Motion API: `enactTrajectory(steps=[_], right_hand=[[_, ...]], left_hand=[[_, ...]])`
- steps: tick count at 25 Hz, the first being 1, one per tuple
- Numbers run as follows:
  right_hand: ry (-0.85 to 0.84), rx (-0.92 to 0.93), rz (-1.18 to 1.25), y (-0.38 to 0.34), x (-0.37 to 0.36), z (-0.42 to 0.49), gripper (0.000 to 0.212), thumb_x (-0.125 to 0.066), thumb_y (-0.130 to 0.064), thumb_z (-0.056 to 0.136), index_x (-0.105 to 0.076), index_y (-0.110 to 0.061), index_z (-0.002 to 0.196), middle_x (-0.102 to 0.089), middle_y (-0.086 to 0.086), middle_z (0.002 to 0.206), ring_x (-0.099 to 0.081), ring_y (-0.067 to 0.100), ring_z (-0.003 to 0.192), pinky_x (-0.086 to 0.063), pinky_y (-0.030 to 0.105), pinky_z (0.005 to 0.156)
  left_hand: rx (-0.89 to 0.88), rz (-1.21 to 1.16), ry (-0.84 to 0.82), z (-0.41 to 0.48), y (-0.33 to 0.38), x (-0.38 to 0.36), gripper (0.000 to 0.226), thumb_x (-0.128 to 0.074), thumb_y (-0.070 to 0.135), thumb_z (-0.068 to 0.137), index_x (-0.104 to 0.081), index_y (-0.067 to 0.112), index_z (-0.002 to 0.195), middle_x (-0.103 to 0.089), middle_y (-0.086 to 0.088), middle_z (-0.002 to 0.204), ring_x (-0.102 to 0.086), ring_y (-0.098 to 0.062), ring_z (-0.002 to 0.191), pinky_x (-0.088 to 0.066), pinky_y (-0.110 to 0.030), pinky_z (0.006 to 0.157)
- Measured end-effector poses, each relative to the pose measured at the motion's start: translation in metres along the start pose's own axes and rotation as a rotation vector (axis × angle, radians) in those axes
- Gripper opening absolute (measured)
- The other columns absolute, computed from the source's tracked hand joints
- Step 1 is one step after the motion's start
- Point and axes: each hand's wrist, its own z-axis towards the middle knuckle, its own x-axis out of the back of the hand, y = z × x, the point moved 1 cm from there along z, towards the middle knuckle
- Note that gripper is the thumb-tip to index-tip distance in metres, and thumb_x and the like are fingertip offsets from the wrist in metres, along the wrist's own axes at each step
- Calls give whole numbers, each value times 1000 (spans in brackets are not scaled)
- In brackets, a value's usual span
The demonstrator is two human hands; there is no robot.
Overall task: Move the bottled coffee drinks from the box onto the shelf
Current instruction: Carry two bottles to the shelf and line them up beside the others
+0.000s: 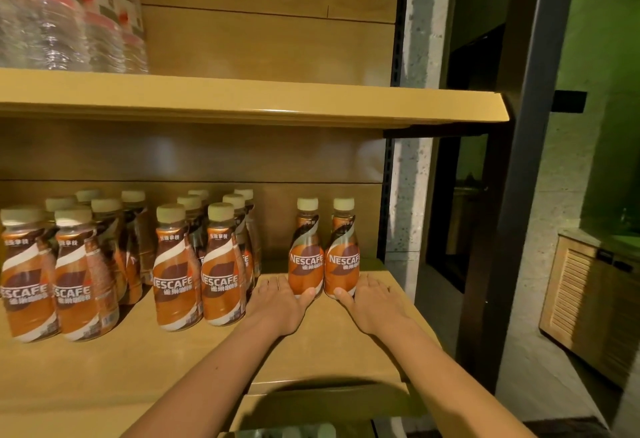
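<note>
Left hand (pixel 280 302) clasps a glossy pear-shaped coffee bottle (pixel 306 257); right hand (pixel 372 299) clasps its twin (pixel 343 257) at three o'clock, on the smooth wooden shelf (pixel 329 351).

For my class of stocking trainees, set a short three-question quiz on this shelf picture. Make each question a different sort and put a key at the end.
1. True or false: the left bottle, held at its base by the left hand, and the right bottle, held by the right hand, lie on their sides.
2. What stands on the upper shelf? A clear water bottles; B tins; C cartons.
3. Fill in: these two bottles stand to the ___ of the other coffee bottles on the lower shelf.
Key: 1 false, both stand upright; 2 A; 3 right.
</note>
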Motion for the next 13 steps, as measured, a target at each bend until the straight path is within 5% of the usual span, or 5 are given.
enactTrajectory(steps=[8,13], right_hand=[[7,-4,23,-3,11,-31,78,-30,-63,91,-26,-8,146,-29,13,153,-28,29,141,-21,43,116],[90,221,165,-25,55,-126,56,-47,-50,92,-40,-18,137,-49,4,141,-45,21,128,-37,36,107]], left_hand=[[-18,-120,80,-46,10,26,70,-29,57,94,-27,9,145,-27,-10,153,-24,-25,142,-24,-38,113],[-195,-112,223,-139,31,72,54,-37,52,93,-43,18,135,-47,-3,140,-45,-18,127,-40,-33,101]])
